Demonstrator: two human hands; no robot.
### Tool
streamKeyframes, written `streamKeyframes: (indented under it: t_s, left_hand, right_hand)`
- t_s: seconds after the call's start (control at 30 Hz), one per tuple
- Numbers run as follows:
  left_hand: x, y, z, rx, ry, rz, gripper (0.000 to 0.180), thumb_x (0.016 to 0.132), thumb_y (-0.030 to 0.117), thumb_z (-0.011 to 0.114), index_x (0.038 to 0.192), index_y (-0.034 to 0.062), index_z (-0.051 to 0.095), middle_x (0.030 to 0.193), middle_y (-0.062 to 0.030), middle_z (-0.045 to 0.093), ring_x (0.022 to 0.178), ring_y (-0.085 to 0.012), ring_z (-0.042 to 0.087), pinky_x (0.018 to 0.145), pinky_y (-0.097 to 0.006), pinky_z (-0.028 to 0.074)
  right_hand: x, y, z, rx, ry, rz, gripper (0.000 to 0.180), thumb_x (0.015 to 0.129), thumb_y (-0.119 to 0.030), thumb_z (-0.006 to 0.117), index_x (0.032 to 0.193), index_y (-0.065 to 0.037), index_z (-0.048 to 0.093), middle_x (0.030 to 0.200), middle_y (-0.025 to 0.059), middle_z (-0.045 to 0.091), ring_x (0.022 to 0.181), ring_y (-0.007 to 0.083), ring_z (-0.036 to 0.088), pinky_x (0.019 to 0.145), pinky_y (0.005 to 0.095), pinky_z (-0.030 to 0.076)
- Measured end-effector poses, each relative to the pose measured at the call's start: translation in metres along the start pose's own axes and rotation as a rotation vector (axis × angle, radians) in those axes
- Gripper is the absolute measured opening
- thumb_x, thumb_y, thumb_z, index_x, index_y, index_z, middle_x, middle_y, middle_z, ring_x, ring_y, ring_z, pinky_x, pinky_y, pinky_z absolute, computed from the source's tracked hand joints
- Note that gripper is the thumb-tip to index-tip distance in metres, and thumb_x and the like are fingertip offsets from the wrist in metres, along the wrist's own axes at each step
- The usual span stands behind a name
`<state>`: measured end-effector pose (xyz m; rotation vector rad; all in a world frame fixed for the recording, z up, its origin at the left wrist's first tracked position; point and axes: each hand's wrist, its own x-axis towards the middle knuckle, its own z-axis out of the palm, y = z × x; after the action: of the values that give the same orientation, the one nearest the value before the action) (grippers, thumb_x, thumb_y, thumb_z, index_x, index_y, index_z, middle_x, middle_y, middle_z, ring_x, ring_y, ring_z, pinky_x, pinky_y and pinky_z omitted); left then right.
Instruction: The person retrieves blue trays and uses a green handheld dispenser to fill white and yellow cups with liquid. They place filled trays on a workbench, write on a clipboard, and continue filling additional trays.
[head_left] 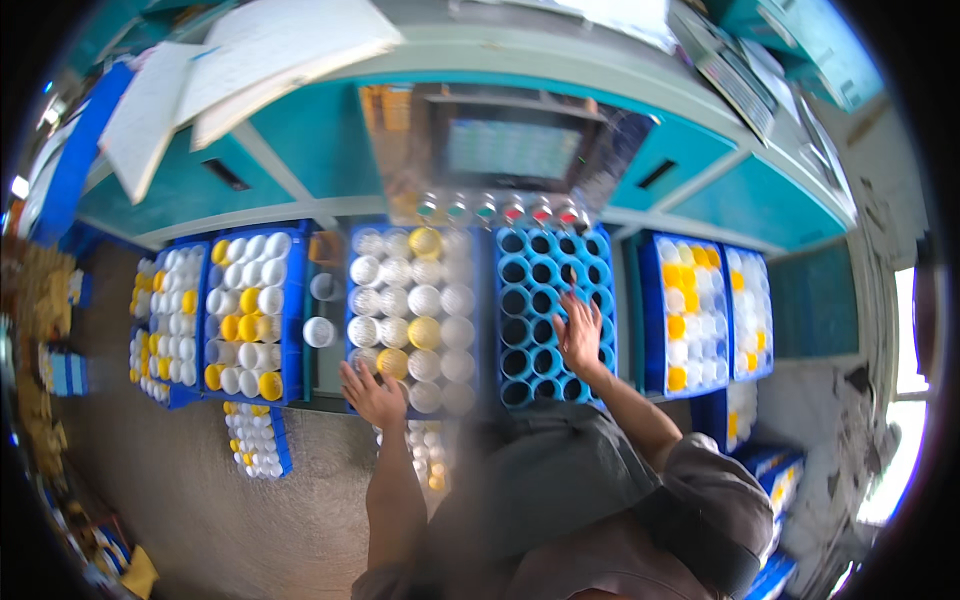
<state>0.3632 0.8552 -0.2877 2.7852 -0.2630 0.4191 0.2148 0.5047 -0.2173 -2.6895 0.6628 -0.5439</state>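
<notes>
My left hand (pixel 377 397) lies with its fingers spread at the near left corner of a blue crate of round white and yellow lids or containers (pixel 424 301). Its fingertips are at the nearest lids, and whether they touch cannot be told. To the right, my right hand (pixel 580 335) is over a blue rack of round, open-topped turquoise tubes (pixel 515 331). The fingers there point away from me, stretched out, with nothing plainly held. Some tube openings are hidden under this hand. Two loose white round pieces, one being a lidded container (pixel 319 332), stand left of the crate.
A screen (pixel 515 150) with a row of green and red buttons (pixel 513 213) stands beyond the rack. More filled blue crates flank the bench at left (pixel 245 314) and right (pixel 691 312). White boards (pixel 290 60) lean out at the far left, and a keyboard (pixel 735 92) sits far right.
</notes>
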Motion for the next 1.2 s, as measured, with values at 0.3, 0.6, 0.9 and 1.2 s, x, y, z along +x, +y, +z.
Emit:
streamKeyframes:
  t_s: [0.3, 0.6, 0.9, 1.2]
  left_hand:
    - [-0.002, -0.005, 0.006, 0.045, -0.047, 0.022, 0.044, 0.093, 0.027, 0.059, 0.129, 0.0019, 0.060, 0.153, -0.0221, 0.035, 0.140, -0.0395, 0.036, 0.112, -0.056, 0.029]
    - [-0.002, -0.004, 0.003, 0.038, -0.061, 0.005, 0.043, 0.093, 0.028, 0.058, 0.127, 0.0031, 0.061, 0.154, -0.0208, 0.034, 0.142, -0.0385, 0.033, 0.114, -0.056, 0.027]
    - [0.000, -0.005, 0.001, -0.013, -0.033, 0.000, 0.052, 0.090, 0.029, 0.060, 0.132, -0.0003, 0.055, 0.154, -0.0214, 0.034, 0.142, -0.0392, 0.033, 0.115, -0.054, 0.026]
    - [0.001, 0.000, -0.007, -0.076, -0.016, -0.070, 0.063, 0.087, 0.028, 0.061, 0.139, -0.0043, 0.045, 0.152, -0.0229, 0.037, 0.140, -0.0409, 0.035, 0.113, -0.056, 0.027]
  right_hand:
    - [0.107, -0.081, -0.114, 0.228, 0.432, -0.280, 0.047, 0.098, -0.040, 0.051, 0.126, -0.003, 0.060, 0.108, 0.0136, 0.062, 0.094, 0.0294, 0.055, 0.093, 0.0424, 0.035]
    - [0.105, -0.103, -0.123, 0.240, 0.367, -0.294, 0.043, 0.097, -0.043, 0.054, 0.120, -0.008, 0.064, 0.104, 0.0100, 0.063, 0.096, 0.0268, 0.056, 0.095, 0.0411, 0.034]
    - [0.082, -0.085, -0.096, 0.290, 0.226, -0.219, 0.025, 0.091, -0.016, 0.060, 0.112, -0.004, 0.064, 0.095, 0.0131, 0.062, 0.087, 0.0303, 0.056, 0.084, 0.0399, 0.041]
    - [0.015, 0.027, 0.009, -0.045, -0.071, -0.009, 0.034, 0.091, -0.019, 0.063, 0.120, -0.001, 0.058, 0.120, 0.0185, 0.063, 0.114, 0.0355, 0.057, 0.099, 0.0472, 0.041]
